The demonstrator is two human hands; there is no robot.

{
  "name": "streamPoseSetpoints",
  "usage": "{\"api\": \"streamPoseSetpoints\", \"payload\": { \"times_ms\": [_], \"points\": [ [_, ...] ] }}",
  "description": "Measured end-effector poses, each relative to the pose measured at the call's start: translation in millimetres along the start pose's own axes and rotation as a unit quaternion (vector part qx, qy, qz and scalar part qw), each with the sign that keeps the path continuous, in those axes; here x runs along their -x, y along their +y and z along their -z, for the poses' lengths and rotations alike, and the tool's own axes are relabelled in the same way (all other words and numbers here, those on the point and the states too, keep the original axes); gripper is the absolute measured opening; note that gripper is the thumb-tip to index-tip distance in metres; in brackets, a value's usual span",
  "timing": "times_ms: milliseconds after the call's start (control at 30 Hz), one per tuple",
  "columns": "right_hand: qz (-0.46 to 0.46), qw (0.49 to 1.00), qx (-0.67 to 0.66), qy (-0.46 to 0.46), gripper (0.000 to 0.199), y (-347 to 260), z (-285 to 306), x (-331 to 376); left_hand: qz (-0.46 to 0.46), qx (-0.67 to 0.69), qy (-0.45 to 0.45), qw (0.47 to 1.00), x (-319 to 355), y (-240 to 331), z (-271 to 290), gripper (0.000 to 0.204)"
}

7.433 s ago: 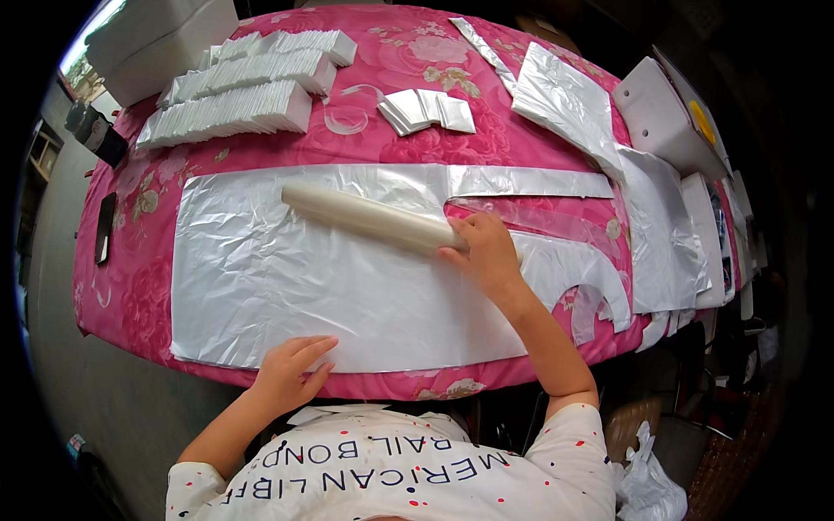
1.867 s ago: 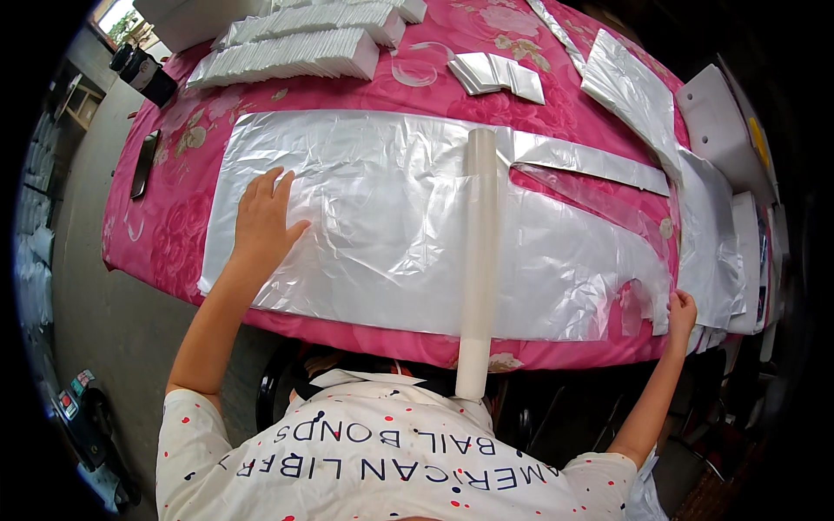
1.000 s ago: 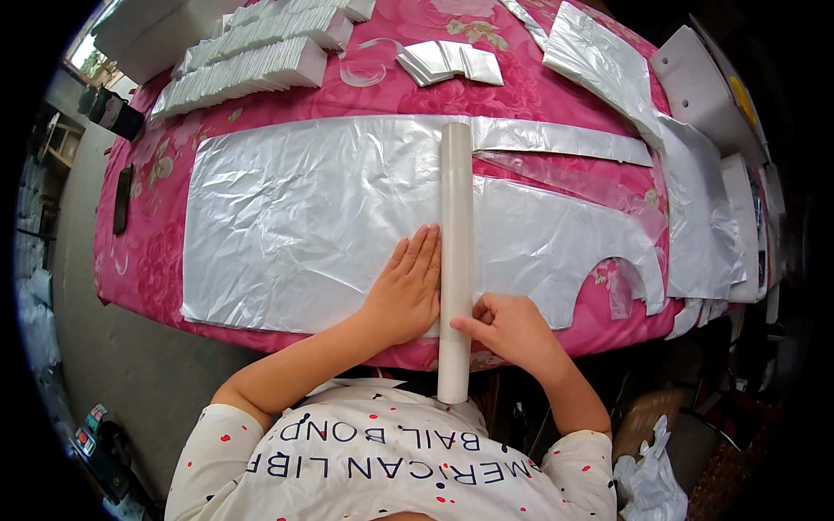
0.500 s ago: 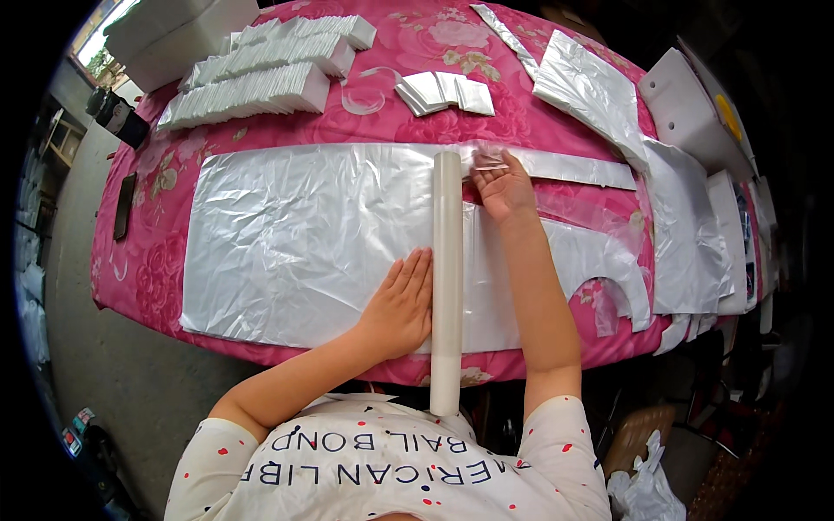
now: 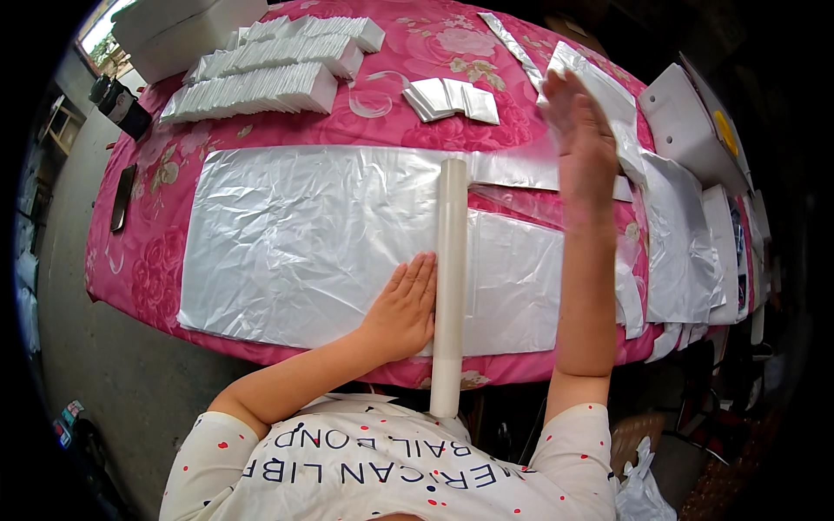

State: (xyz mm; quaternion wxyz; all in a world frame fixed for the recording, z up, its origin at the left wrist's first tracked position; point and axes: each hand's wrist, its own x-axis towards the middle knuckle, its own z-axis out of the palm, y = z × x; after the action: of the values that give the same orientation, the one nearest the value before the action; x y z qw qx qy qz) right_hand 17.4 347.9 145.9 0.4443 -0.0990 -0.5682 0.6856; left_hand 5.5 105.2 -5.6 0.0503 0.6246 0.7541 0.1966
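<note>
My left hand (image 5: 402,306) lies flat on a large silvery-white plastic sheet (image 5: 304,234), fingers together. Its fingertips rest against a long, pale, translucent roll or tube (image 5: 450,278) standing across the sheet, with its near end at my shirt. Raised over the right side of the table, my right hand (image 5: 580,130) is blurred by motion. Thin clear plastic film (image 5: 549,149) seems to trail beside its fingers; the grip itself is hard to make out. Right of the roll, the sheet continues as a lower piece (image 5: 512,278) and a narrow upper strip (image 5: 514,171).
Rows of folded white packets (image 5: 252,91) stand at the far left before a white foam box (image 5: 178,39). A small packet stack (image 5: 452,100) lies far centre. A phone (image 5: 123,198) and dark bottle (image 5: 120,106) are left. More silvery sheets (image 5: 682,243) and a white box (image 5: 686,122) are right.
My right hand has lifted from beside the top of the roll and swung right and away, and clear film has left the upper strip. My left hand stays pressed on the sheet.
</note>
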Motion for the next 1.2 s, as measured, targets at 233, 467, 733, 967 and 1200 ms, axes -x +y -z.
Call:
{"api": "streamPoseSetpoints", "payload": {
  "times_ms": [233,467,733,967,1200],
  "points": [
    [-0.029,0.932,0.240,-0.269,0.019,142,-193,110,-0.050,0.004,0.136,0.989,-1,-2,-13,0.059],
    [-0.017,0.893,0.270,-0.360,0.044,151,-210,162,-0.048,0.049,0.146,0.987,-4,-6,-4,0.057],
    [0.146,0.879,0.370,-0.262,0.039,32,-41,132,0.125,0.686,0.136,0.704,-63,-64,26,0.050],
    [0.070,0.820,0.478,-0.308,0.047,40,44,154,0.312,0.801,0.036,0.509,-117,-64,39,0.069],
    [0.101,0.731,0.511,-0.441,0.061,54,41,141,0.323,0.717,0.098,0.610,-98,-72,57,0.060]
  ]
}}
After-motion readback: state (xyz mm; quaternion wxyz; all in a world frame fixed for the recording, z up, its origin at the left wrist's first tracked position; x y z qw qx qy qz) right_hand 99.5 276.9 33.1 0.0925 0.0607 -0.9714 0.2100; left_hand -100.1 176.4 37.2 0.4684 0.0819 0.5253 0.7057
